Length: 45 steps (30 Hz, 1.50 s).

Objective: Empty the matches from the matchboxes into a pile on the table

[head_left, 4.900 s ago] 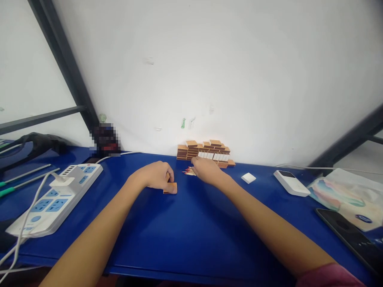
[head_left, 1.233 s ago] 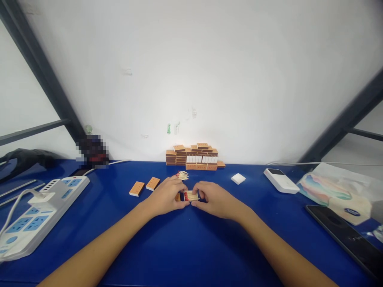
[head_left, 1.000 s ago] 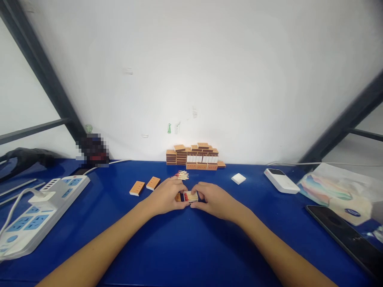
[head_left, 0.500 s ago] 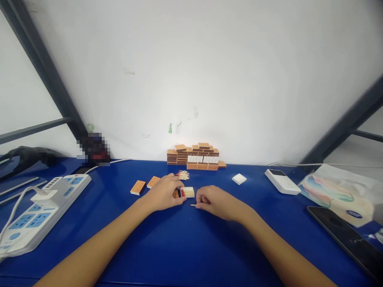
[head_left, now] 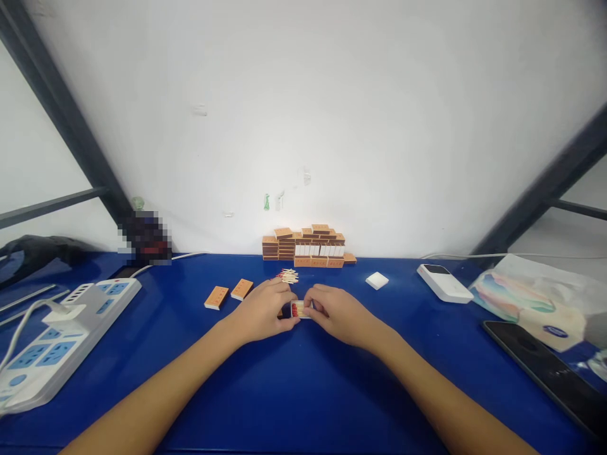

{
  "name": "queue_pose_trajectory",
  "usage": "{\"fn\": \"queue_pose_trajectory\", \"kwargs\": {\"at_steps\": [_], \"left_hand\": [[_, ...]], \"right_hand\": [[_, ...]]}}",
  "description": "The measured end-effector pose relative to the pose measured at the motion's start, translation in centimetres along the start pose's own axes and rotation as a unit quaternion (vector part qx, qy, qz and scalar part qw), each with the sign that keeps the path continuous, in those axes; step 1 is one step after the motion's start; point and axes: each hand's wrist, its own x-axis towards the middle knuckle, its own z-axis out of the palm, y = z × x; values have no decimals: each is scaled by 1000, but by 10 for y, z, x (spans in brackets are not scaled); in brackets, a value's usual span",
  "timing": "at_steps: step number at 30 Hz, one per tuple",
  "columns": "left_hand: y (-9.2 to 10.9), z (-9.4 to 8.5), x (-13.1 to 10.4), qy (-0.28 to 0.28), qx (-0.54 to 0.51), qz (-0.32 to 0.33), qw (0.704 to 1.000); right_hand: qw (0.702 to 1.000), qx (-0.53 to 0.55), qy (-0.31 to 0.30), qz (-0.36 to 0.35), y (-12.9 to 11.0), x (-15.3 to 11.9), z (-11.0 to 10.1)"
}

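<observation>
The left hand [head_left: 268,311] holds the open box [head_left: 304,317] while the right hand [head_left: 342,314] dips in by the matches [head_left: 296,310], maybe pinching one, but I can't tell.

Left hand [head_left: 267,308] and right hand [head_left: 340,311] bare, similar in size and build. Fingers slim, knuckles softly rounded; left thumb [head_left: 288,324] short-looking, blunt at tip. Nail details too small to tell. Left wrist [head_left: 231,333] and right wrist [head_left: 379,330] bare, narrower than forearms. Left forearm [head_left: 164,385] and right forearm [head_left: 429,385] uncovered, smooth, evenly tapered, broadening toward bottom edge of view. Upper arms and any sleeves out of view.
</observation>
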Motion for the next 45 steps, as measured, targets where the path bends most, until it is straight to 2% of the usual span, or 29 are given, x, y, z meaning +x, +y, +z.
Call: {"fn": "queue_pose_trajectory", "kwargs": {"at_steps": [12,15,17,20,21,23,25,26,30,33,40,45], "left_hand": [[-4,-1,-1,-29,-49,-16,998],[-7,-2,-2,-15,-67,-29,997],[-10,-4,-2,-6,-73,-33,997],[-17,-9,2,8,-74,-38,996],[-21,-10,4,16,-78,-42,996],[-32,-13,12,33,-99,-50,993],[-47,-16,22,34,-137,-54,988],[-55,-17,28,36,-150,-59,986],[-82,-18,49,34,-128,-71,989],[-95,-14,54,48,-115,-81,989],[-102,1,47,57,-122,-77,988],[-100,0,38,66,-122,-69,988]], "right_hand": [[999,26,-46,9,2,0,0],[999,35,-19,8,1,0,0],[998,49,21,20,2,1,1],[987,112,84,75,9,11,0],[981,148,79,98,13,17,-1],[965,224,18,138,22,34,-3],[947,277,-47,156,31,55,-4],[942,292,-53,155,36,66,-4],[946,294,-23,136,51,103,3],[953,276,5,127,56,116,11],[966,233,88,63,59,115,29],[965,223,135,25,61,113,39]]}}
